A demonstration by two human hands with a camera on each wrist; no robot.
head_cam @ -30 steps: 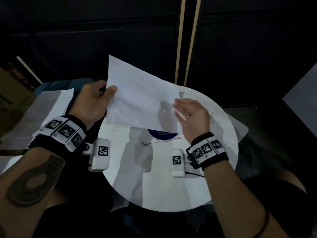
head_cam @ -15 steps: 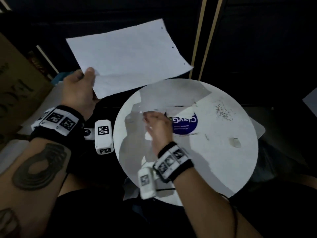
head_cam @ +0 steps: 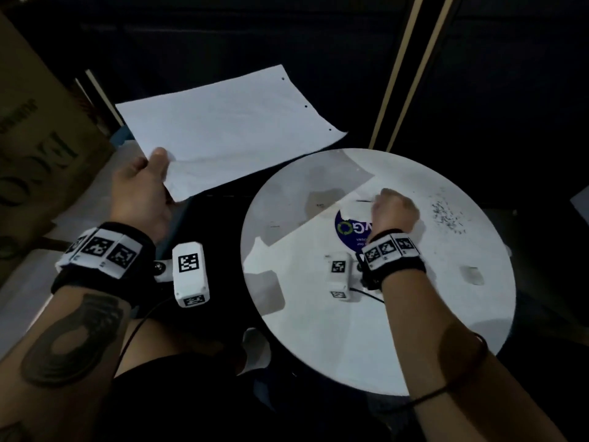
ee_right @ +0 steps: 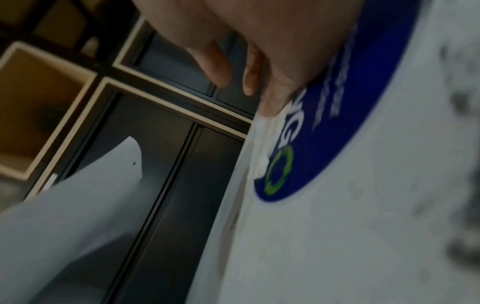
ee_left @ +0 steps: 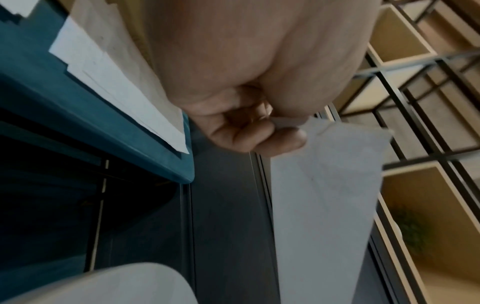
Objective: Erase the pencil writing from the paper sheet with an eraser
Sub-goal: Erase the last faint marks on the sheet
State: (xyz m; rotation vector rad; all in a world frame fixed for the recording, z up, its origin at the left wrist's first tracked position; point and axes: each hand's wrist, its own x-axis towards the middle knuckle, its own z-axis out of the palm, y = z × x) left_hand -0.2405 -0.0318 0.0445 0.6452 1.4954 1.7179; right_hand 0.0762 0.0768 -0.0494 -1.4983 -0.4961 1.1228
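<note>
The white paper sheet (head_cam: 229,129) hangs in the air left of the round white table (head_cam: 350,339). My left hand (head_cam: 161,164) pinches its near corner between thumb and fingers (ee_left: 283,133). No writing shows on it. My right hand (head_cam: 387,205) rests on the table over a blue sticker (head_cam: 345,229), its fingers curled. A small white eraser (head_cam: 357,208) sticks out from the fingertips (ee_right: 270,107) and lies against the sticker (ee_right: 324,144). The grip itself is mostly hidden.
Dark eraser crumbs (head_cam: 446,215) lie on the table's far right. A small pale patch (head_cam: 471,275) sits near the right rim. A stack of sheets (ee_left: 116,86) lies on a blue surface to the left, next to a cardboard box (head_cam: 38,138). Open shelving (ee_left: 415,61) stands behind.
My left hand has lifted the sheet off the table and swung it left. The right hand let go of the sheet and moved right, onto the blue sticker.
</note>
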